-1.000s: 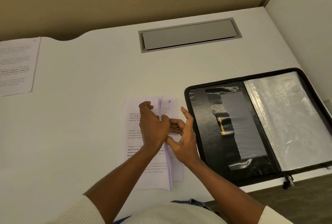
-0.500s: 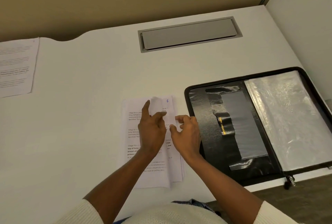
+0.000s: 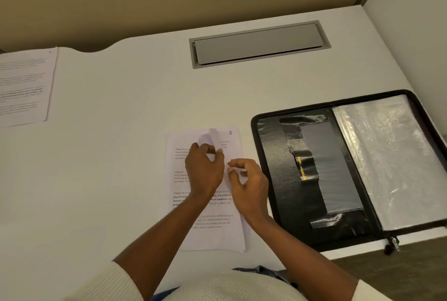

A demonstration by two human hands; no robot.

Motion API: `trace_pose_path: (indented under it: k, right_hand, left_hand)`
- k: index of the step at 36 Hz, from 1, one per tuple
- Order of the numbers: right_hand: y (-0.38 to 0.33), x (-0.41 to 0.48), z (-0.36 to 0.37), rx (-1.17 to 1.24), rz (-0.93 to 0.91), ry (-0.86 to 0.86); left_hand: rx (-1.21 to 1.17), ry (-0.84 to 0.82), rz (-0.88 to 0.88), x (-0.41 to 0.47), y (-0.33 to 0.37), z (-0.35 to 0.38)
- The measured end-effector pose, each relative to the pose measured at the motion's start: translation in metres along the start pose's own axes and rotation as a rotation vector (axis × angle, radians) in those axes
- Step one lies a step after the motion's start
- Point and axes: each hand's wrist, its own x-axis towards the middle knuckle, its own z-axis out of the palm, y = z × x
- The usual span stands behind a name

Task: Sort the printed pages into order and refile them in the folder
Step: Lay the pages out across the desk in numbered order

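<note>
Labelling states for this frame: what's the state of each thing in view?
page stack: on the desk, top sheets curled up at the far end, page marked 2 exposed.
left hand: grips the curled sheets.
right hand: fingers curled at the stack's right edge; whether it grips cannot be told.
folder: unzipped, open flat.
loose page: flat, apart at far left.
cable hatch: lid down.

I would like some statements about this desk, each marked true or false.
The folder lies open, to the right of the stack of pages. True.
The number written on the stack's top corner is 6. False: it reads 2.
The left hand grips a curled sheet of the stack. True.
The grey hatch lid is raised. False: it lies shut.
The single page lies inside the folder. False: it lies on the desk, far left.
</note>
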Motion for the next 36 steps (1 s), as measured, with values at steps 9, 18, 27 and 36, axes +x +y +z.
trace_pose_path:
  k: [9, 18, 27, 36]
  right_hand:
    - [0.016, 0.039, -0.006, -0.391, 0.129, 0.034]
    - [-0.001, 0.044, 0.004, -0.461, 0.131, 0.006]
    - [-0.002, 0.035, 0.006, -0.333, 0.156, 0.058]
    - [0.005, 0.034, -0.007, -0.314, 0.139, 0.085]
  left_hand:
    - [-0.111, 0.020, -0.038, 0.000, -0.008, -0.004]
    - [-0.195, 0.053, -0.067, 0.001, -0.011, -0.008]
    - [-0.200, 0.069, -0.109, 0.000, -0.007, -0.011]
    - [-0.167, 0.137, -0.065, 0.003, -0.002, -0.014]
